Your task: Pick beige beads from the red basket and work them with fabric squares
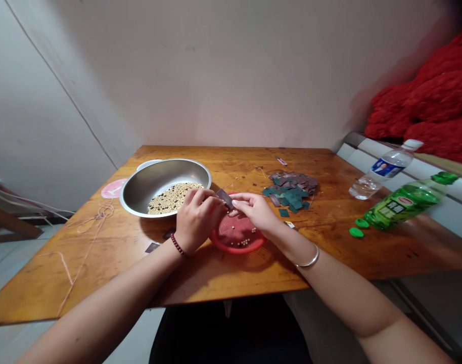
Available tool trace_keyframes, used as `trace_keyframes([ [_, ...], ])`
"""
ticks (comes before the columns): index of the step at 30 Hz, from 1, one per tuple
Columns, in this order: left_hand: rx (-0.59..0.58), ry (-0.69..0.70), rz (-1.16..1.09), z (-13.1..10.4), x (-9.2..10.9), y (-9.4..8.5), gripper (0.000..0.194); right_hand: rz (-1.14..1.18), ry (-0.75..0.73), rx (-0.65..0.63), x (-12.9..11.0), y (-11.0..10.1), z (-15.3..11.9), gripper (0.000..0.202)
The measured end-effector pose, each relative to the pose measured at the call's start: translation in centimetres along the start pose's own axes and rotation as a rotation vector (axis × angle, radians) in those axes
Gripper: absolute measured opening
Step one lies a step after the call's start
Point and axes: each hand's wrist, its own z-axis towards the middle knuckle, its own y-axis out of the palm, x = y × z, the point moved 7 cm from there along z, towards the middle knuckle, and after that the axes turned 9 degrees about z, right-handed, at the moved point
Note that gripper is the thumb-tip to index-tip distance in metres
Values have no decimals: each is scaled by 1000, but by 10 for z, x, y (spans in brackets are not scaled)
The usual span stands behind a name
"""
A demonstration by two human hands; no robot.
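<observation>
My left hand (198,215), a dark beaded bracelet on its wrist, is closed with curled fingers at the left edge of a small dark brown fabric-like square (225,198). From the other side my right hand (256,212) pinches the same square between thumb and fingers. Its wrist wears a silver bangle. Both hands are above a shallow red plastic basket (236,250), where several pale beads (244,243) lie. The fingertips of my left hand are partly hidden.
Left stands a steel bowl (138,205) of pale and dark beads (174,198). Right of the basket lies a pile of green and brown squares (291,189). Farther right are a clear bottle (382,169), a green bottle (407,202) and green caps (356,232). Thread (98,215) trails across the table's left.
</observation>
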Motion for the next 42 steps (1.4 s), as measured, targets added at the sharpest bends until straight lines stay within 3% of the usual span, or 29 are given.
trace_keyframes([
  [7,-17,23,-7,0,2,1,5,106,93,-18,3,2,-3,24],
  [10,-3,-28,2,0,-3,1,5,123,111,-3,4,1,-3,23],
  [18,-28,-6,3,1,0,3,6,70,77,43,6,-4,0,26],
  [27,22,-55,-18,1,-3,-2,4,88,67,71,3,-8,2,26],
  [35,13,55,-30,0,6,-3,5,61,50,-25,-1,5,-2,23],
  [42,27,18,-17,0,-2,0,6,23,30,-48,2,7,-1,22],
])
